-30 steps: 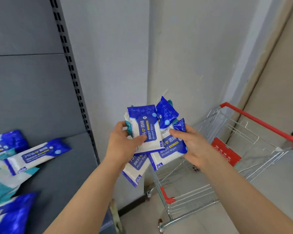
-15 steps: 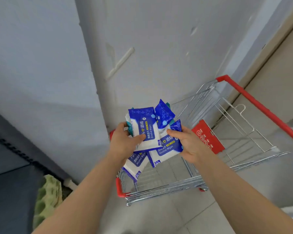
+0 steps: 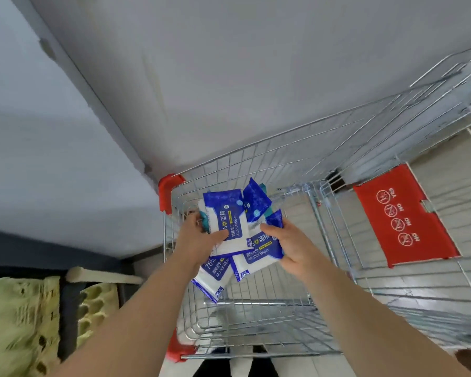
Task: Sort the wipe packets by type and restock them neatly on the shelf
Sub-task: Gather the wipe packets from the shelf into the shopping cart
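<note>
We see glossy plastic packets (image 3: 229, 227) above a shiny wire-metal cart (image 3: 283, 164). Its corner caps (image 3: 167, 191) look smooth red plastic. Left of it, trays (image 3: 19, 322) look rough, matt pulp.

Open cart basket (image 3: 256, 317) below, wire-walled

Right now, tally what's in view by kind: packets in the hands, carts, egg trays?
Blue-and-white alcohol wipe packets, fanned between left hand and right hand: at least 5
Shopping cart: 1
Green egg trays: 2
Total: at least 8
</note>
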Demonstrator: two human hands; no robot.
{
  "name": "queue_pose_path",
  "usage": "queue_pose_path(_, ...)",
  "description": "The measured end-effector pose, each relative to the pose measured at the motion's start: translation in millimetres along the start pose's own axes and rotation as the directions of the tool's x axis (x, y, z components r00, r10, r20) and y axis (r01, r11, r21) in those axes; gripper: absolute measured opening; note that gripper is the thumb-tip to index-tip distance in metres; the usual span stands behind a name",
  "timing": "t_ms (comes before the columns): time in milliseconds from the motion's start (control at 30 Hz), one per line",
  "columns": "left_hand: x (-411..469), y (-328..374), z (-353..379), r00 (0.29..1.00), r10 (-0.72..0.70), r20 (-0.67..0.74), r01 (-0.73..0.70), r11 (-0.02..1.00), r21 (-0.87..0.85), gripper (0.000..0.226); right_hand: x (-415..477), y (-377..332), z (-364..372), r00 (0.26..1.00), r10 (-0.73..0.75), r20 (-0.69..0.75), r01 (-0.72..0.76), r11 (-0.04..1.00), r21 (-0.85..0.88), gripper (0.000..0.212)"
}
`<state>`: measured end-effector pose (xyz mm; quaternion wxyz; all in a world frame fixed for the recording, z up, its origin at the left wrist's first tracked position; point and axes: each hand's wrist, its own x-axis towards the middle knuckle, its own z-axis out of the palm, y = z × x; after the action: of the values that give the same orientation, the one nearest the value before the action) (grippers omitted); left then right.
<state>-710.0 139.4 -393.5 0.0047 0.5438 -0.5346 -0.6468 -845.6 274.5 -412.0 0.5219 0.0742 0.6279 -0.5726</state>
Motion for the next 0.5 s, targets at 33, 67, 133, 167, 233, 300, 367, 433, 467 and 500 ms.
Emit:
queue_pose_path(33, 17, -10, 4, 1.000, -0.025, -0.009, 0.025, 1.000, -0.018, 0.055, 18, 8, -3, 1.000, 0.030, 0.001, -0.030, 1.000, -0.003, 0.033)
queue_pose_path(67, 33, -21, 8, 0.999, -0.044, -0.020, 0.043, 0.999, -0.031, 0.055, 37, 17, -7, 0.998, 0.058, 0.008, -0.058, 0.998, -0.010, 0.034)
queue_pose_path(133, 63, -44, 16, 0.996, -0.079, -0.047, 0.076, 0.996, -0.050, 0.057, 73, 36, -13, 0.994, 0.107, 0.013, -0.107, 0.994, -0.025, 0.033)
queue_pose_path(167, 79, -55, 20, 0.994, -0.094, -0.061, 0.090, 0.994, -0.062, 0.059, 90, 44, -15, 0.992, 0.123, 0.003, -0.123, 0.992, -0.036, 0.030)
queue_pose_path(233, 107, -77, 28, 0.990, -0.123, -0.074, 0.117, 0.990, -0.081, 0.062, 120, 59, -20, 0.990, 0.139, -0.028, -0.141, 0.988, -0.071, 0.021)
queue_pose_path(300, 133, -96, 36, 0.986, -0.149, -0.079, 0.141, 0.986, -0.092, 0.064, 147, 73, -24, 0.988, 0.145, -0.061, -0.152, 0.980, -0.126, 0.016)
queue_pose_path(367, 152, -115, 43, 0.981, -0.176, -0.078, 0.167, 0.980, -0.112, 0.063, 168, 87, -30, 0.986, 0.139, -0.095, -0.155, 0.968, -0.197, 0.013)
queue_pose_path(433, 164, -132, 48, 0.975, -0.190, -0.112, 0.181, 0.979, -0.092, 0.057, 182, 99, -35, 0.988, 0.098, -0.120, -0.130, 0.946, -0.298, 0.011)
queue_pose_path(467, 166, -137, 51, 0.972, -0.186, -0.142, 0.178, 0.982, -0.068, 0.054, 186, 104, -37, 0.989, 0.071, -0.131, -0.115, 0.925, -0.362, 0.012)
queue_pose_path(500, 167, -140, 53, 0.969, -0.172, -0.177, 0.170, 0.985, -0.023, 0.052, 188, 106, -39, 0.989, 0.043, -0.140, -0.099, 0.902, -0.421, 0.013)
